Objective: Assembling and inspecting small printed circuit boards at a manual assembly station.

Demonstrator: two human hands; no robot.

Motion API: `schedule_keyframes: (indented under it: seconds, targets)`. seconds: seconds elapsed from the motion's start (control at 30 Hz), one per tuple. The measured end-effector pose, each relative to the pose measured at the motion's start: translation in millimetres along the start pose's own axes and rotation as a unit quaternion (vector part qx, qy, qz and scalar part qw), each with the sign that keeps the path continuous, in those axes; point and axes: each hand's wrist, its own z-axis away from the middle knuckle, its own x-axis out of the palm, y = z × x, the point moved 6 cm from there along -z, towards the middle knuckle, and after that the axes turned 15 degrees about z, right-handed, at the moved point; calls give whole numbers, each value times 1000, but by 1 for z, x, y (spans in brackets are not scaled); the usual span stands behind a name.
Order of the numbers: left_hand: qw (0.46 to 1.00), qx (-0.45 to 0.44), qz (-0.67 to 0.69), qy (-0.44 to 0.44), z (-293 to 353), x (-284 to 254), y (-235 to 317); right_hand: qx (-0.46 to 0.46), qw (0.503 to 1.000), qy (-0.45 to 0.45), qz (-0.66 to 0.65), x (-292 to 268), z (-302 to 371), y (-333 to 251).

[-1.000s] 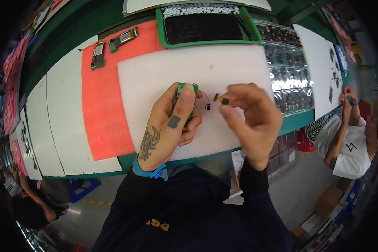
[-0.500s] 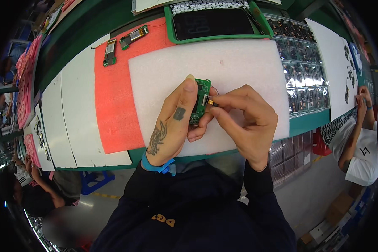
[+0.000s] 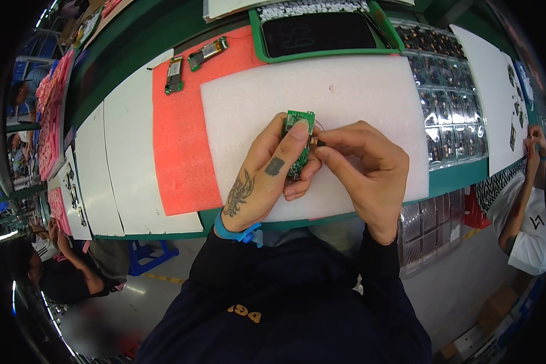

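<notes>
I see my left hand (image 3: pixel 267 176) closed around a small green circuit board (image 3: pixel 298 136), held above the white foam pad (image 3: pixel 346 91) on the desk (image 3: pixel 145 36). The board's long axis runs roughly up and down in the view, its top end sticking out past my fingertips. My right hand (image 3: pixel 361 167) sits just to the right, touching the board's right edge, thumb and forefinger pinched on something too small for me to make out.
</notes>
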Motion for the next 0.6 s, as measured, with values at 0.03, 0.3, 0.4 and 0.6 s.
schedule_keyframes:
  seconds: [0.03, 0.3, 0.4, 0.6]
  targets:
    - [1000, -3, 9, -7, -1, 1, 0, 14, 1000, 0, -8, -1, -1, 1]
    - [998, 21, -39, -36, 8, -11, 5, 49, 998, -28, 14, 8, -2, -9]
    - [996, 25, 1, -82, 4, -10, -3, 65, 996, 8, 65, 1, 4, -7]
    - [988, 105, -94, -56, 14, -10, 6, 6, 993, -28, 118, -1, 10, -9]
